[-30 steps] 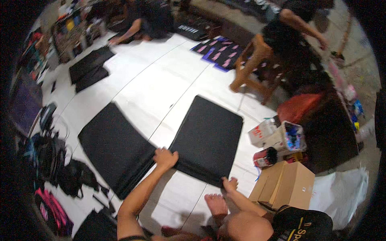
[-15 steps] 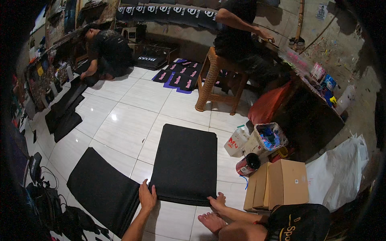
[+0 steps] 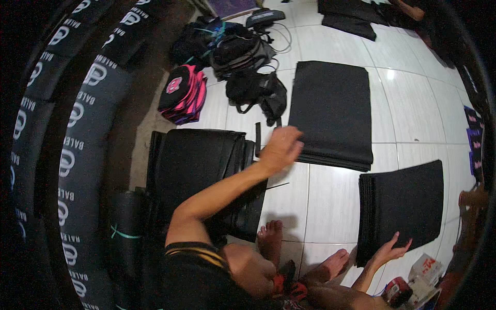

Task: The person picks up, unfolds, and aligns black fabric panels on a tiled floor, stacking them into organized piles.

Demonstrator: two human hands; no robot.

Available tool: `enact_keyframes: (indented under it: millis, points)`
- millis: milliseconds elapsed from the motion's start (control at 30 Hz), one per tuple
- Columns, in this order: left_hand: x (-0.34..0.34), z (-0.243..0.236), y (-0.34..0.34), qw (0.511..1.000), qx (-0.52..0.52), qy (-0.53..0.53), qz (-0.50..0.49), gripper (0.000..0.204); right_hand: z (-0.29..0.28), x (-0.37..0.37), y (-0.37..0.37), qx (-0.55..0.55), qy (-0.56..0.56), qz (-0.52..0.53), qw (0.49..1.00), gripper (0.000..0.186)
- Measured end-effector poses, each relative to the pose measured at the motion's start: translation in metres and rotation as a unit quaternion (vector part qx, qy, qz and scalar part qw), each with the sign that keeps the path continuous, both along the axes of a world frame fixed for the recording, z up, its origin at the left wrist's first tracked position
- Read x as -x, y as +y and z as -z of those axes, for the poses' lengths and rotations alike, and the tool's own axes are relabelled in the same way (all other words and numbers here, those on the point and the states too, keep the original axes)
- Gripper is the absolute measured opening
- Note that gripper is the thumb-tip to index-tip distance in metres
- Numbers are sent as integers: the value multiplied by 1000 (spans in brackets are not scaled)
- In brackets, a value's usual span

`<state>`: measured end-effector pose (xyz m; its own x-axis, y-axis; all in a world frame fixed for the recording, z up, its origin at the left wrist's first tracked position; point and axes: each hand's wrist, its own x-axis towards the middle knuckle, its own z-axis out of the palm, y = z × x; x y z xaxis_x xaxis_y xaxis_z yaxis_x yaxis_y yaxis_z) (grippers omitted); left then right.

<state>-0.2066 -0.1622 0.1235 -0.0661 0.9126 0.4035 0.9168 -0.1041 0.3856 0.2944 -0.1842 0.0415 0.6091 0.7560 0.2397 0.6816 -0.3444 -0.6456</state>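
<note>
A squared stack of black fabric sheets point(image 3: 330, 108) lies on the floor ahead of me. My left hand point(image 3: 281, 150), slightly blurred, is at its near left corner, fingers bent and apart, with no sheet seen in them. To the right lies a second stack of black sheets point(image 3: 405, 201), its layered edge facing left. At its near edge is my right hand point(image 3: 390, 254), open with the fingers spread, touching or just over the top sheet. Beneath my left forearm is a pile of glossier black sheets point(image 3: 201, 160), folded over and partly hidden by the arm.
Black bags point(image 3: 256, 88) with cords lie at the far left, beside a pink-and-black pile of printed pieces point(image 3: 183, 95). Printed black panels point(image 3: 85, 150) line the left side. A dark jar point(image 3: 397, 290) and a white container point(image 3: 426, 268) stand near right. Another person's arm point(image 3: 411, 9) shows far right.
My view has swung to the left. Both hands were at the near corners of one stack; now my left hand is at the left stack and my right hand remains at the right one.
</note>
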Motion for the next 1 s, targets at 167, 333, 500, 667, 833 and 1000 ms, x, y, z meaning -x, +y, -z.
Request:
enact_keyframes:
  millis: [167,333,500,667,833,1000]
  points:
    - [79,-32,-82,906,-15,153,-393,66,-46,67,84,-65,178,-201,961,54]
    - [117,9,-172,836,206,15,-508,73,-22,146,65,-67,229,-417,877,49]
    - [146,17,-189,879,99,98,-455,46,-53,207,30,105,372,-502,774,54]
    - [116,2,-178,862,87,64,-495,46,-63,229,38,110,347,-576,732,47]
    - [136,24,-191,859,27,14,-512,37,-66,246,32,142,368,-597,699,42]
    - [124,-4,-146,837,58,-69,-539,37,-85,261,37,126,356,-637,672,44]
